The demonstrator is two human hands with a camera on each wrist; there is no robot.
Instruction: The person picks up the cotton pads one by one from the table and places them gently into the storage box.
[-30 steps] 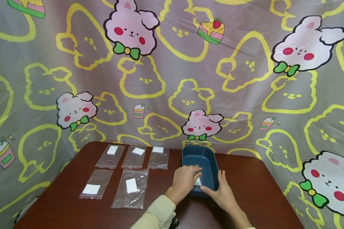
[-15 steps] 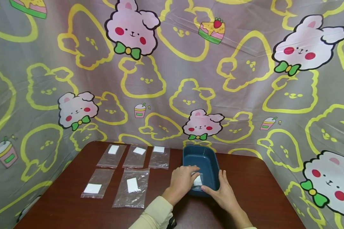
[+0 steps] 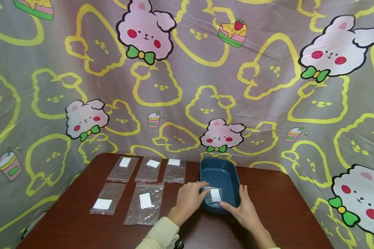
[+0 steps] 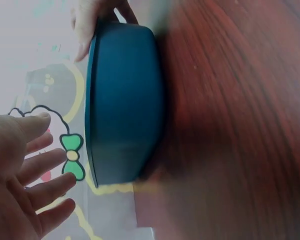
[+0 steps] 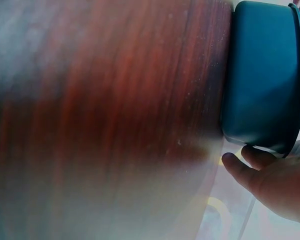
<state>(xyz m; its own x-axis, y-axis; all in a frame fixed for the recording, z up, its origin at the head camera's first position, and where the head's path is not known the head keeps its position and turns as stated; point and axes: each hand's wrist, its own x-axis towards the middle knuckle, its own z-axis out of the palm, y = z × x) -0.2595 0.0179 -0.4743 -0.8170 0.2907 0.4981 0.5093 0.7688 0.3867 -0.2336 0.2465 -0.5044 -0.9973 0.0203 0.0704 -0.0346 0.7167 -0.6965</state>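
A dark teal plastic tray (image 3: 219, 209) stands on the table, and a small clear zip bag (image 3: 208, 197) with a white piece inside lies in its near end. Over the tray's left rim is my left hand (image 3: 189, 200); its fingers are loosely extended and look free of the bag. In the left wrist view that hand (image 4: 27, 175) shows spread fingers beside the tray wall (image 4: 125, 100). My right hand (image 3: 245, 211) holds the tray's near right corner, thumb at the rim and fingers along the outer side. The right wrist view shows its fingers (image 5: 240, 172) against the tray's side.
Several clear zip bags, each with a white piece, lie flat on the left of the brown table (image 3: 90, 231), among them a larger bag (image 3: 143, 216) and a smaller bag (image 3: 113, 192). A cartoon-print curtain (image 3: 174, 86) hangs behind the table.
My left hand has drawn back to the left off the bag, which now shows more fully inside the tray. My right hand keeps its hold on the tray. The head view shifted slightly.
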